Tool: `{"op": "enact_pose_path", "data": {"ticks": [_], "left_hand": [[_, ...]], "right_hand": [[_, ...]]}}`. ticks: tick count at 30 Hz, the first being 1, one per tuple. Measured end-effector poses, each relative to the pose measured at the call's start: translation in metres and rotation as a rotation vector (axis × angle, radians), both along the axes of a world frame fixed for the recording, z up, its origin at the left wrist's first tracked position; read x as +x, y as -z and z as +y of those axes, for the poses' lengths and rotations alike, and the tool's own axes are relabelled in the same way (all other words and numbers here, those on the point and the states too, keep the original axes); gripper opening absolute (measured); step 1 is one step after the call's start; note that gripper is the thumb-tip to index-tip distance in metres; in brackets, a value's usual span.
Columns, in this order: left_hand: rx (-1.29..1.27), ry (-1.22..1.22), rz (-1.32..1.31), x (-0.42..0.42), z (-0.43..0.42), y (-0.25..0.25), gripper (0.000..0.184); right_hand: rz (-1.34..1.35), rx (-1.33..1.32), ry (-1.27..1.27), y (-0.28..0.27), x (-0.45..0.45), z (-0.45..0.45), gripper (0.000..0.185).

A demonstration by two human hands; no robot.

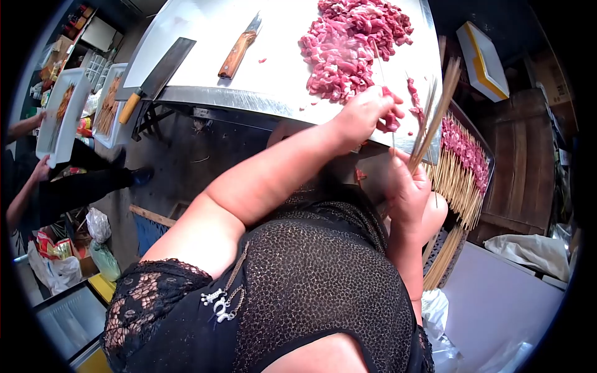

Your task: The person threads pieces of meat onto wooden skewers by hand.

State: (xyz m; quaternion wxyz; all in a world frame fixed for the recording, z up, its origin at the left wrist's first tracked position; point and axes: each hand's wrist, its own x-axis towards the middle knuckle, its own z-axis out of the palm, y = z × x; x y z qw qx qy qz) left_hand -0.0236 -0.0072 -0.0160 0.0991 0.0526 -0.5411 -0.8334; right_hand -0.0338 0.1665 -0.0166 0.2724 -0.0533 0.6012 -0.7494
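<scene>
My left hand (364, 117) is at the front edge of the white table, its fingers closed on a small piece of raw meat (391, 122) at a thin skewer. Just below it, my right hand (407, 189) grips a bundle of bamboo skewers (440, 112) that slants up to the right. The thin skewer with the meat also runs down to this hand's fingertips. Beyond my left hand lies a large heap of cut raw meat (351, 46). A skewer threaded with meat (415, 99) rests on the table's right side.
A cleaver (163, 71) and a wooden-handled knife (239, 50) lie on the table (205, 68). Right of me, a tray holds many meat skewers (463, 158). At far left another person's hand (41, 169) holds a white tray (62, 133). A foam box (482, 62) stands at upper right.
</scene>
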Motion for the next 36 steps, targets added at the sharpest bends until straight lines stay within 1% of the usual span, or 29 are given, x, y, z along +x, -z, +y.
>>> {"op": "enact_pose_path", "data": {"ticks": [2,4,6,7,8,10,11,12,14,15,16,18,19,20,22,23,25,26,28,30,32,33,34,36], "left_hand": [[-0.457,-0.133,0.043,0.008,-0.022,0.003,0.032],[-0.667,-0.275,0.005,0.017,-0.065,-0.012,0.028],[-1.082,-0.448,-0.015,0.016,-0.09,-0.021,0.019],[-1.221,-0.413,-0.03,0.01,-0.095,-0.027,0.018],[-1.222,-0.41,-0.026,0.004,-0.096,-0.026,0.018],[-1.731,-0.299,-0.155,-0.009,-0.097,-0.019,0.018],[-1.724,-0.292,-0.203,-0.014,-0.099,-0.013,0.017],[-1.726,-0.288,-0.197,-0.014,-0.096,-0.018,0.017],[-1.726,-0.217,-0.314,-0.011,-0.094,-0.028,0.016],[-1.739,-0.235,-0.232,-0.006,-0.093,-0.037,0.016],[-1.74,-0.229,-0.229,-0.002,-0.094,-0.041,0.016],[-1.142,-0.187,-0.316,0.006,-0.099,-0.046,0.02],[-0.984,-0.225,-0.18,0.007,-0.105,-0.039,0.025],[-0.795,-0.24,-0.252,0.009,-0.106,-0.038,0.026],[-0.515,-0.253,-0.199,0.011,-0.111,-0.029,0.026],[-0.518,-0.259,-0.198,0.012,-0.111,-0.025,0.026],[-0.1,-0.285,-0.158,0.011,-0.106,-0.02,0.024],[-0.102,-0.285,-0.158,0.01,-0.103,-0.018,0.024],[0.129,-0.236,-0.109,0.008,-0.096,-0.017,0.019],[0.115,-0.224,-0.128,0.006,-0.091,-0.017,0.021],[0.275,-0.204,-0.116,0.004,-0.087,-0.013,0.025],[0.278,-0.228,-0.136,0.005,-0.08,-0.021,0.029],[0.279,-0.225,-0.136,0.005,-0.078,-0.022,0.029],[0.393,-0.14,-0.04,0.005,-0.076,-0.023,0.03]], "right_hand": [[0.06,0.005,0.009,-0.002,-0.007,0.008,0.018],[0.05,-0.024,0.029,0.001,-0.013,0.014,0.018],[0.039,-0.025,0.041,0.001,-0.013,0.011,0.018],[0.053,-0.016,0.029,0.004,-0.013,0.009,0.018],[0.069,-0.006,0.016,0.005,-0.013,0.006,0.018],[0.072,0.0,0.015,0.004,-0.009,0.002,0.018],[0.078,-0.012,0.011,0.004,-0.007,0.001,0.018],[0.085,-0.025,0.008,0.003,-0.007,0.001,0.018],[0.096,-0.008,0.011,0.004,-0.008,0.007,0.018],[0.076,0.007,0.005,0.005,-0.006,0.009,0.018],[0.055,0.022,-0.002,0.005,-0.006,0.011,0.018],[0.05,0.014,-0.012,0.007,-0.005,0.011,0.018],[0.038,0.011,-0.028,0.006,-0.004,0.009,0.018],[0.026,0.006,-0.047,0.006,-0.003,0.008,0.018],[0.029,0.003,-0.064,0.008,-0.003,0.005,0.018],[0.034,0.013,-0.112,0.008,-0.002,0.003,0.017],[0.023,0.027,-0.165,0.007,0.002,0.0,0.017],[0.023,0.026,-0.165,0.008,0.003,-0.002,0.017],[0.068,0.118,-0.155,0.011,0.003,-0.004,0.017],[0.053,0.112,-0.127,0.015,0.002,-0.002,0.017],[0.056,0.081,-0.107,0.016,0.003,0.001,0.017],[0.055,0.081,-0.104,0.015,0.004,0.003,0.017],[0.072,0.065,-0.112,0.015,0.005,0.004,0.017],[0.088,0.05,-0.119,0.014,0.005,0.006,0.017]]}}
